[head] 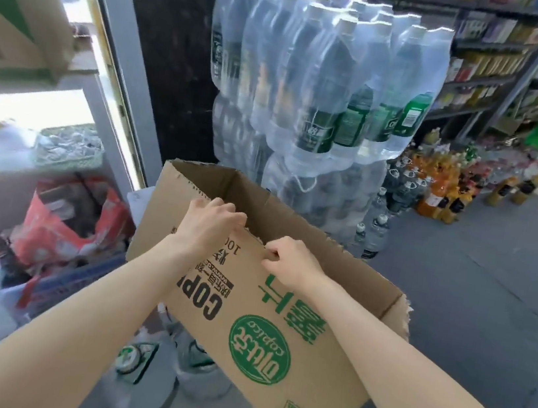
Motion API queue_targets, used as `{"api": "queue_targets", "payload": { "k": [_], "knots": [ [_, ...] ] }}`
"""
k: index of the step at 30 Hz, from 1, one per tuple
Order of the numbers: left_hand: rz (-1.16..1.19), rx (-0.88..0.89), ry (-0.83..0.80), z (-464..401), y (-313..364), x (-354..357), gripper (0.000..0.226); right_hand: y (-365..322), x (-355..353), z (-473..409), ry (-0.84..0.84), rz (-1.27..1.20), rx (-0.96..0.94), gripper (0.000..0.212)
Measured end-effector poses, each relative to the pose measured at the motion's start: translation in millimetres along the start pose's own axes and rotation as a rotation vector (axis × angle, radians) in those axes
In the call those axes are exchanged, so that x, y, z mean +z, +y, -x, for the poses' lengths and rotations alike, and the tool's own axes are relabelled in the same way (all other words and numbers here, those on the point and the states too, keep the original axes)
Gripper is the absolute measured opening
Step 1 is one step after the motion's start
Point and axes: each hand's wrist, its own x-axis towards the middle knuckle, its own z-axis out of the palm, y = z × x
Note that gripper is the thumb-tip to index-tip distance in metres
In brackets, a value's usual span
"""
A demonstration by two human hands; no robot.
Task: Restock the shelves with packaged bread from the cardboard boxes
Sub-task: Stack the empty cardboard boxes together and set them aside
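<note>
Cardboard box: you hold it up in front of you, tilted, top open, its green and black print upside down to you.
Left hand: your fingers curl over the near top edge and grip it.
Right hand: just beside your left, pinching the same edge.
Beyond your grip: stacked shrink-wrapped bottle packs, just past the box's far wall.
Right of them: loose drink bottles on the grey floor.
Left of your grip: a red bag.

box: cardboard box in front of you, your left hand and right hand on its near top edge
behind box: stacked bottle packs
far right: shelves, loose bottles on floor below
left: red bag
</note>
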Motion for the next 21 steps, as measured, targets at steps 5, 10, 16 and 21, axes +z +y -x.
{"api": "queue_targets", "payload": {
  "k": [5,10,16,21],
  "knots": [
    [0.227,-0.349,0.068,-7,-36,27,0.039,-35,32,-55,0.031,-0.091,-0.084,0.027],
    [1.032,-0.746,0.007,-14,-68,57,0.064,-60,56,-110,0.062,-0.089,-0.117,0.024],
    [1.598,-0.924,-0.044,-27,-112,84,0.049,-83,81,-166,0.094,0.029,-0.149,0.026],
    [1.781,-1.000,-0.092,-56,-163,105,0.048,-105,103,-216,0.100,0.111,-0.128,0.026]
  ]
}}
